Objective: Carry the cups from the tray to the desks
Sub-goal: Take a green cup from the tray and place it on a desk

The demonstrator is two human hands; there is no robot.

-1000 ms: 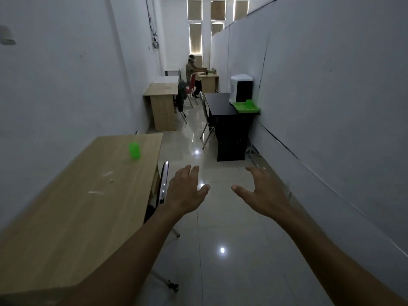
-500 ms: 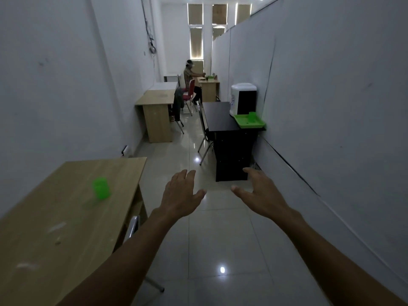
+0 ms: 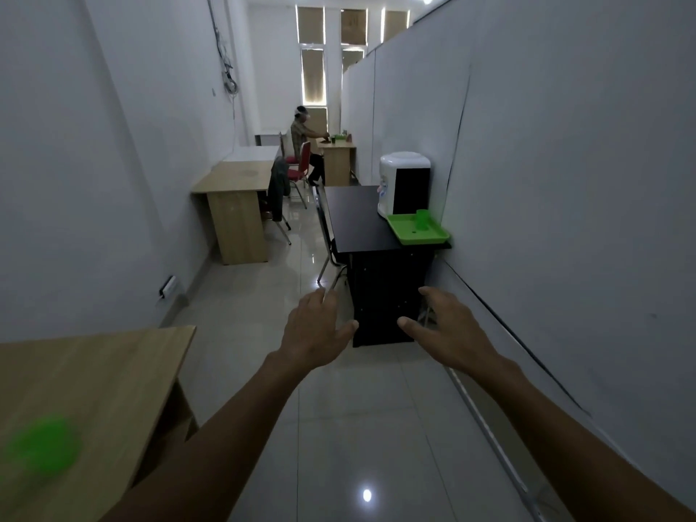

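A green tray [image 3: 405, 235] rests on the near right corner of a black desk [image 3: 354, 216] ahead, and one green cup [image 3: 422, 219] stands in it. Another green cup [image 3: 45, 448], blurred, sits on the wooden desk [image 3: 105, 374] at my lower left. My left hand [image 3: 314, 329] and my right hand [image 3: 448, 325] are stretched out in front of me over the floor, both open with fingers apart and holding nothing. Both hands are well short of the black desk.
A white water dispenser [image 3: 403, 182] stands behind the tray. A chair [image 3: 325, 239] sits left of the black desk. Further on are another wooden desk [image 3: 235, 182], a red chair [image 3: 301, 167] and a seated person [image 3: 301, 137] at a far desk. White walls line the narrow tiled aisle.
I have moved forward along the aisle: the black desk and tray are closer, and the wooden desk with its green cup has slid to the lower left. Both hands stay open.
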